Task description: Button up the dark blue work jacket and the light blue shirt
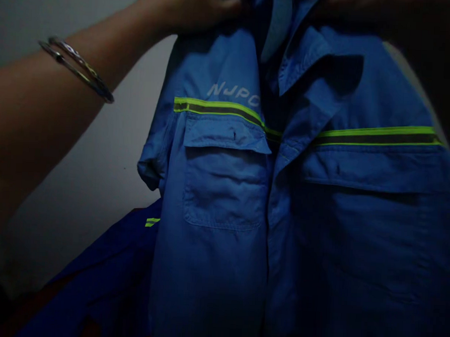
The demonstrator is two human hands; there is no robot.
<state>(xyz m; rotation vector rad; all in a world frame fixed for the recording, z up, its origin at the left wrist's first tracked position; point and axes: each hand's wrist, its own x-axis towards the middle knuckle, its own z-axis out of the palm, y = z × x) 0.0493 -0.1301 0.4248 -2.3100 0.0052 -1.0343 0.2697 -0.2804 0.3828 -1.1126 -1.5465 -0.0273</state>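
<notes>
A blue work shirt (pixel 246 204) with yellow-green reflective stripes, chest pockets and pale lettering hangs in front of me, its front facing me. My left hand (pixel 202 8) is at the top edge of the view, fingers closed on the shirt's left shoulder by the collar. Two metal bangles (pixel 76 67) sit on that forearm. My right hand (pixel 351 1) shows only as a sliver at the top right, touching the shirt's other shoulder; its fingers are cut off by the frame.
A pale wall (pixel 99 148) stands behind the shirt on the left. A darker blue garment (pixel 108 272) with a small reflective stripe lies lower left. The scene is dim.
</notes>
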